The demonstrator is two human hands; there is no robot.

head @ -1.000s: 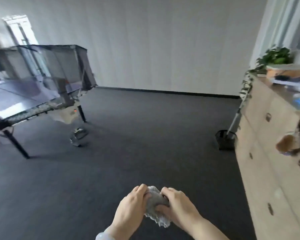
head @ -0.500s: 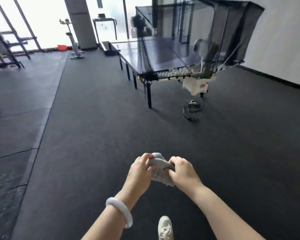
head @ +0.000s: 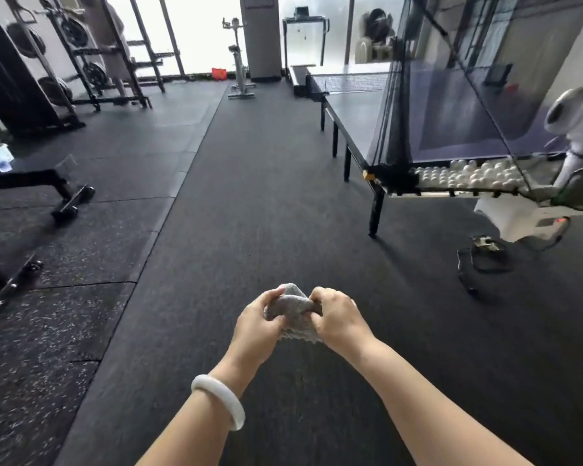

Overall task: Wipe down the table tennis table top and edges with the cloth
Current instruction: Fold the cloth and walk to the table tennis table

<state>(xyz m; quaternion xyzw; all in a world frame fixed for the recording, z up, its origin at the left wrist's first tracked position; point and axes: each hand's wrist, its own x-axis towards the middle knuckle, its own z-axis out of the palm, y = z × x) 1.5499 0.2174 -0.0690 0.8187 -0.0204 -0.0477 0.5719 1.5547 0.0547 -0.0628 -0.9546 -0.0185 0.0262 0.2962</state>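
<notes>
Your left hand (head: 256,326) and right hand (head: 339,319) clutch the cloth (head: 292,306); the surface (head: 360,109) stretches away ahead-right, nearer your right hand.

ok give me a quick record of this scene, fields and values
setting: gym room, dark rubber floor
left hand: grips the grey cloth, white bangle on the wrist
right hand: grips the same cloth
cloth: bunched between both hands, in the air
table tennis table: ahead to the right, not touched
at its near end: black catch net, white balls, ball machine
wiping: not yet begun
</notes>
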